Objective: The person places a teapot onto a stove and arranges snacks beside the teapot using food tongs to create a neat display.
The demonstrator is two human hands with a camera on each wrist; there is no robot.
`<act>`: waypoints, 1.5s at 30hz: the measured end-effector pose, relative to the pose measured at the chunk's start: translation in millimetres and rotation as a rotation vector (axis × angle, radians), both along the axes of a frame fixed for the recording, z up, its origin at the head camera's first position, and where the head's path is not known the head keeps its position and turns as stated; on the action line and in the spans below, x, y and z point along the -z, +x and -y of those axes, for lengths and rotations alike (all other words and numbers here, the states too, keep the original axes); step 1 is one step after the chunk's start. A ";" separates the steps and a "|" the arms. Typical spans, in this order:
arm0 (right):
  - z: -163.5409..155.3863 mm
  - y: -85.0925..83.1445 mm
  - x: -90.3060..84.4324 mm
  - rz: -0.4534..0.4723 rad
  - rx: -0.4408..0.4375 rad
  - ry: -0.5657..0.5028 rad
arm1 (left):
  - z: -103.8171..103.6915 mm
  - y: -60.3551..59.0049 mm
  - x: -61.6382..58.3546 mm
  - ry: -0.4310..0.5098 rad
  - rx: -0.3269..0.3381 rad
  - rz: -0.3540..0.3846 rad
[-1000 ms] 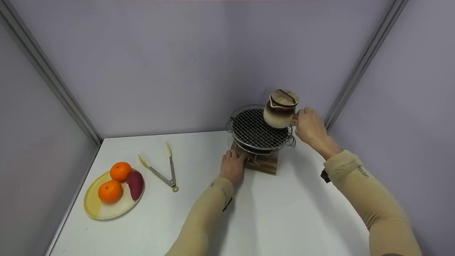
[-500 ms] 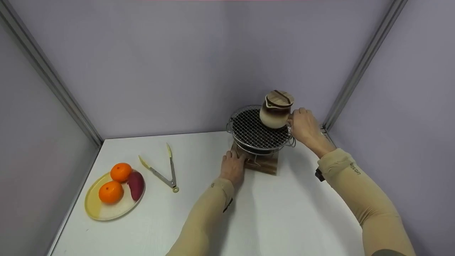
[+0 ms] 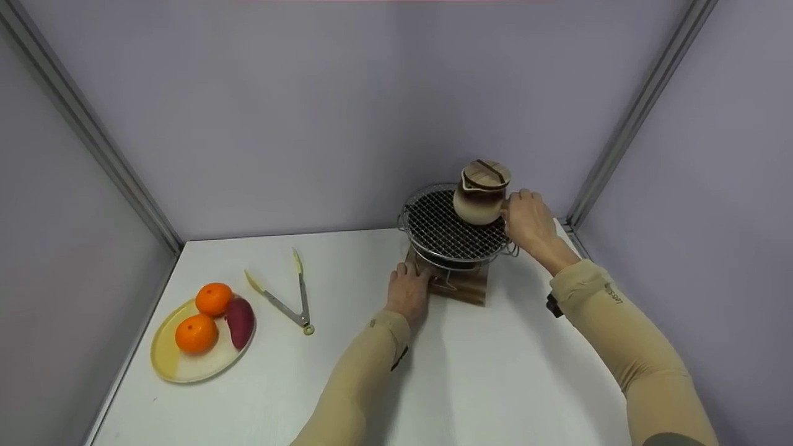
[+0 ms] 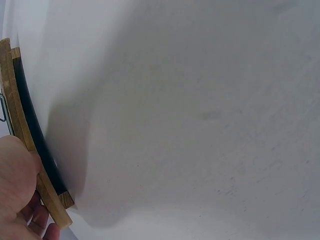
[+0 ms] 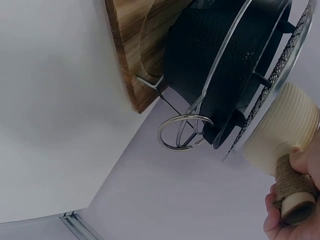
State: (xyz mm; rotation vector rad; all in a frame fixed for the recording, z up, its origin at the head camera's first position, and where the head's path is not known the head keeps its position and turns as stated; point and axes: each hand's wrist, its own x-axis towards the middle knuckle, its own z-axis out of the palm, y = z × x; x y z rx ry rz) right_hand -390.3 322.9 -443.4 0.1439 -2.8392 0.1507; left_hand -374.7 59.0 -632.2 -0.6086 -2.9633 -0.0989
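Note:
A brown and cream ceramic jug [image 3: 480,197] with a wooden lid stands on the round wire grill [image 3: 449,229] at its far right side. My right hand [image 3: 526,220] grips the jug's rope-wrapped handle [image 5: 294,192]. In the right wrist view the jug's ribbed cream body [image 5: 282,130] rests against the mesh rim above the black stove pot [image 5: 220,65]. My left hand [image 3: 407,290] holds the near left corner of the wooden base board [image 3: 461,286]; the left wrist view shows its fingers [image 4: 20,195] curled on that board's edge [image 4: 30,125].
A pair of metal tongs [image 3: 290,294] lies open on the white table [image 3: 495,371] left of the grill. Further left, a yellow plate [image 3: 179,362] carries two oranges [image 3: 197,333] and a purple sweet potato [image 3: 239,321]. Grey walls close in behind and on both sides.
The right hand has brought the jug leftward and down onto the grill mesh. The left hand stays on the board.

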 end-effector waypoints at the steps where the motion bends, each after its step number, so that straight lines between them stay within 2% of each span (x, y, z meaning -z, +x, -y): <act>1: -0.1 0.2 0.7 -0.001 0.001 0.000 | -0.1 0.4 0.3 -0.005 0.000 0.003; 9: 0.8 3.2 3.6 -0.022 -0.005 0.003 | 1.8 2.4 -1.9 0.029 0.003 -0.006; 16: 0.0 5.5 4.0 -0.042 -0.020 0.037 | 0.8 6.6 -2.0 -0.006 -0.009 -0.011; 28: -1.4 9.4 3.1 -0.016 -0.019 0.013 | 1.6 6.4 -1.1 0.036 -0.025 0.011; 35: 0.3 9.9 0.9 -0.020 -0.020 -0.012 | 2.7 6.5 -4.9 -0.010 -0.030 0.012; 45: 5.8 9.8 -4.2 -0.047 -0.051 -0.005 | 11.2 -1.5 -0.2 -0.065 -0.074 -0.003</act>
